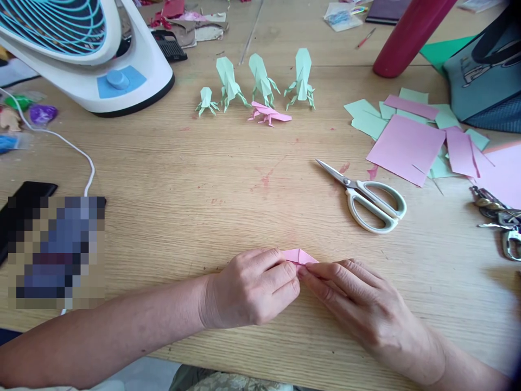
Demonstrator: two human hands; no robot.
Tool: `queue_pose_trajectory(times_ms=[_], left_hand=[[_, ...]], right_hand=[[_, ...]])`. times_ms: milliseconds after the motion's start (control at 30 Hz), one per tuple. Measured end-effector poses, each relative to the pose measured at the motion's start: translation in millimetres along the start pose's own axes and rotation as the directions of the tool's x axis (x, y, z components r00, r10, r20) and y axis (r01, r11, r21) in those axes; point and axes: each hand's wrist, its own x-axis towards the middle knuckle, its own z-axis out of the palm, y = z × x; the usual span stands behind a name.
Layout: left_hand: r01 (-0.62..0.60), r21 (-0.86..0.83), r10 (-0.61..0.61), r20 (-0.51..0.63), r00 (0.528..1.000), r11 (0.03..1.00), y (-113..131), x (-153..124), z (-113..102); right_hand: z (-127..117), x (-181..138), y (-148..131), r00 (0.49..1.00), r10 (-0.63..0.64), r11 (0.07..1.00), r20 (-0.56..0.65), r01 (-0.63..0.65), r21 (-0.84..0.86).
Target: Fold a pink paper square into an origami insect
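A small folded pink paper [299, 255] lies on the wooden table [203, 179] near its front edge. My left hand [252, 288] is curled with its fingertips pinching the paper's left side. My right hand [358, 304] presses on it from the right, fingers together and bent. Most of the paper is hidden under both hands; only a pointed pink tip shows above them.
White-handled scissors [368, 198] lie to the right. Several green origami figures [260, 81] and a pink one [269, 113] stand at the back. Pink and green paper sheets [407, 146] lie at right, keys [499, 217] beyond. A white fan [89, 54], cable and phone [24, 201] sit left.
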Motion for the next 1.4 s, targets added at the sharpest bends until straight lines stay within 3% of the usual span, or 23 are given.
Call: queue_pose_trajectory(times_ms=[633,867,1067,1300,1400], left_hand=[[0.042,0.035,-0.045,0.087,0.995,0.998,3.2,0.4,-2.3],[0.035,0.014,-0.035,0.034,0.999,0.999,2.4,-1.7,-1.9],[0.037,0.024,-0.038,0.063,0.997,0.999,2.0,1.3,-1.9],[0.213,-0.018,-0.209,0.122,0.97,0.977,3.8,7.7,1.4],[0.234,-0.049,-0.225,0.144,0.964,0.971,4.1,6.9,-0.2]], right_hand=[[9.8,9.4,-5.7,0.995,0.057,0.998,-0.085,-0.057,-0.001],[12.7,6.6,-5.2,0.995,0.06,0.998,-0.085,-0.06,0.005],[14.6,6.9,-5.7,0.988,0.116,0.993,-0.105,-0.115,0.021],[13.9,11.3,-5.3,0.977,0.162,0.986,-0.136,-0.154,0.064],[13.9,12.5,-5.2,0.973,0.19,0.981,-0.131,-0.181,0.076]])
